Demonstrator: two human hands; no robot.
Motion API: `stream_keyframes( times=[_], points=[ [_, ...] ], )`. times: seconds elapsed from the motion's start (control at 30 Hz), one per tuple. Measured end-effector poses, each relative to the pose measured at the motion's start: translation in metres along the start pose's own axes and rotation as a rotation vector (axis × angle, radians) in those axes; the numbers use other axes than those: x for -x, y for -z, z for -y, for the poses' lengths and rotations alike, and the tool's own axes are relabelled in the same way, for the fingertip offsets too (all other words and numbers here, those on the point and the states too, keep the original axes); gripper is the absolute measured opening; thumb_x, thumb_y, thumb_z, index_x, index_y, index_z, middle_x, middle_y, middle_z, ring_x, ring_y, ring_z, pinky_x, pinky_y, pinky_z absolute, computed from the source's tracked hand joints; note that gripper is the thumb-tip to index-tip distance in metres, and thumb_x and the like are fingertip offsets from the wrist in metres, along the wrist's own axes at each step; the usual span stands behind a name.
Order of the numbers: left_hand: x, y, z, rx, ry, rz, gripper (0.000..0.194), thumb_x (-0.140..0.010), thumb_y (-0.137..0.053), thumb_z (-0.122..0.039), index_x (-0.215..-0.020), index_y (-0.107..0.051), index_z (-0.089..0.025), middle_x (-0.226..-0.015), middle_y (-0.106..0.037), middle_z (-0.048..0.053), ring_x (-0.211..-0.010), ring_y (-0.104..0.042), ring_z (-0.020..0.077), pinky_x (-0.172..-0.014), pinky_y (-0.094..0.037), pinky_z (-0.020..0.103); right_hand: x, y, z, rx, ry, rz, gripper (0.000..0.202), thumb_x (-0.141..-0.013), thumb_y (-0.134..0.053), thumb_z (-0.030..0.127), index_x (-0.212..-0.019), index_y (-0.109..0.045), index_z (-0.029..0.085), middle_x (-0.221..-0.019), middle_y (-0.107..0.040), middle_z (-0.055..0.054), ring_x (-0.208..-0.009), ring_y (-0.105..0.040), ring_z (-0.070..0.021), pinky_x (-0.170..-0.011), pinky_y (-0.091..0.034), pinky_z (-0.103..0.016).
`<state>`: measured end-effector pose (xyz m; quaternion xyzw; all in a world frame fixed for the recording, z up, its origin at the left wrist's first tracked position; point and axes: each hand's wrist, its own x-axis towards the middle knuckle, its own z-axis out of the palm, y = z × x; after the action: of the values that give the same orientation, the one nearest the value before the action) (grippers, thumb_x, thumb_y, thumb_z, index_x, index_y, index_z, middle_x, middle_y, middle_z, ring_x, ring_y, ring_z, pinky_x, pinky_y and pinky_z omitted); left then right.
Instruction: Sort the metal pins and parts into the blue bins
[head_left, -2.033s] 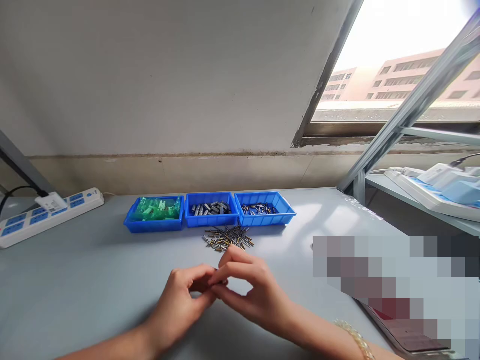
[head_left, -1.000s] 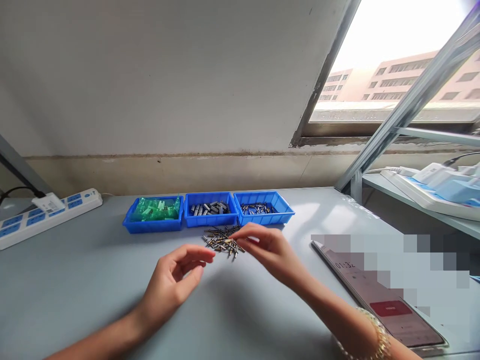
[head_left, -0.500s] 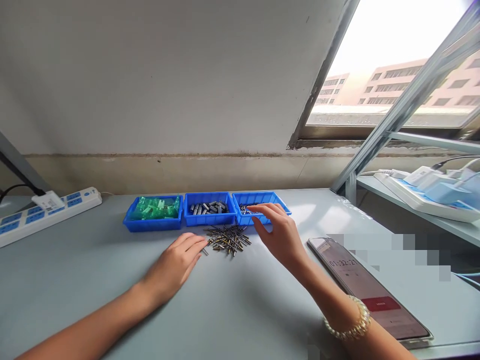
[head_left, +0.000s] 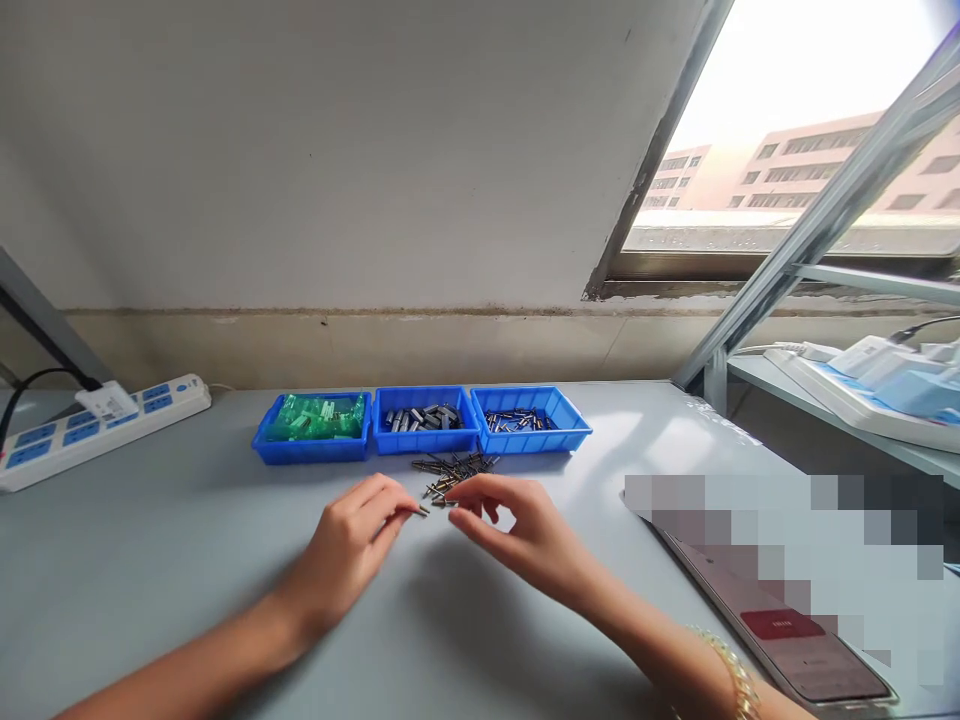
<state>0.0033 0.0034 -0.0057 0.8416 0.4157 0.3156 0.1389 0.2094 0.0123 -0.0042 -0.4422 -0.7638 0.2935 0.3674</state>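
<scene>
My left hand pinches a small thin metal pin between thumb and fingertips, its end sticking out to the right. Facing it, my right hand hovers at the near edge of a loose pile of metal pins. Its thumb and index finger are apart, with the tip of one pin of the pile close by them. Part of the pile is hidden behind the right fingers. Behind the pile, a blue bin holds more small metal pieces.
A middle blue bin holds short grey metal pieces; the left blue bin contains a green plastic bag. Power strips lie at the left and on the right shelf. A phone rests by my right forearm.
My right hand has come back from the right blue bin, down and left to the pile's near edge. My left hand has turned up slightly, and a pin shows in its pinch.
</scene>
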Motion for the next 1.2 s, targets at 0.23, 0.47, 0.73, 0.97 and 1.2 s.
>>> stream_keyframes(
  times=[0.23, 0.47, 0.73, 0.97, 1.2],
  points=[
    [0.009, -0.008, -0.024, 0.325, 0.208, -0.043, 0.006, -0.081, -0.063, -0.015, -0.079, -0.066, -0.019, -0.073, -0.068, 0.001, -0.067, -0.065, 0.0167, -0.068, -0.05, 0.024, 0.007, -0.013, 0.006, -0.11, 0.039, 0.053, 0.014, -0.082, -0.059, 0.021, -0.071, -0.068, 0.018, -0.06, -0.065, 0.0, -0.054, -0.052, -0.0105, -0.053, -0.041, -0.023],
    [0.005, -0.012, -0.036, 0.786, 0.483, 0.166, 0.022, -0.08, -0.064, -0.036, -0.071, -0.067, -0.016, -0.07, -0.068, 0.002, -0.07, -0.064, 0.0192, -0.065, -0.048, 0.026, 0.014, -0.022, 0.009, -0.141, 0.285, -0.062, 0.017, -0.083, -0.064, 0.027, -0.068, -0.066, 0.019, -0.065, -0.057, -0.001, -0.061, -0.053, -0.0123, -0.056, -0.045, -0.024],
    [0.005, -0.01, -0.035, 1.014, 0.577, 0.213, 0.024, -0.07, -0.074, -0.037, -0.073, -0.065, -0.015, -0.068, -0.067, 0.002, -0.07, -0.062, 0.018, -0.07, -0.048, 0.029, 0.012, -0.013, 0.011, -0.203, 0.245, -0.02, 0.017, -0.081, -0.066, 0.024, -0.065, -0.061, 0.019, -0.063, -0.057, 0.001, -0.061, -0.053, -0.0117, -0.056, -0.043, -0.024],
    [0.006, 0.001, -0.032, 0.944, 0.677, -0.074, 0.012, -0.07, -0.072, -0.021, -0.081, -0.067, -0.018, -0.076, -0.071, 0.001, -0.076, -0.065, 0.0174, -0.075, -0.051, 0.028, 0.006, 0.001, 0.004, -0.299, -0.015, -0.04, 0.01, -0.076, -0.068, 0.025, -0.069, -0.064, 0.019, -0.065, -0.066, -0.001, -0.062, -0.058, -0.014, -0.059, -0.046, -0.027],
    [0.011, -0.002, -0.03, 1.038, 0.517, -0.027, 0.008, -0.076, -0.067, -0.016, -0.084, -0.069, -0.019, -0.08, -0.075, 0.003, -0.078, -0.069, 0.0181, -0.077, -0.055, 0.029, 0.009, -0.013, 0.005, -0.516, -0.159, 0.163, 0.012, -0.073, -0.071, 0.029, -0.071, -0.067, 0.018, -0.069, -0.07, -0.002, -0.07, -0.065, -0.0154, -0.068, -0.053, -0.029]
  ],
)
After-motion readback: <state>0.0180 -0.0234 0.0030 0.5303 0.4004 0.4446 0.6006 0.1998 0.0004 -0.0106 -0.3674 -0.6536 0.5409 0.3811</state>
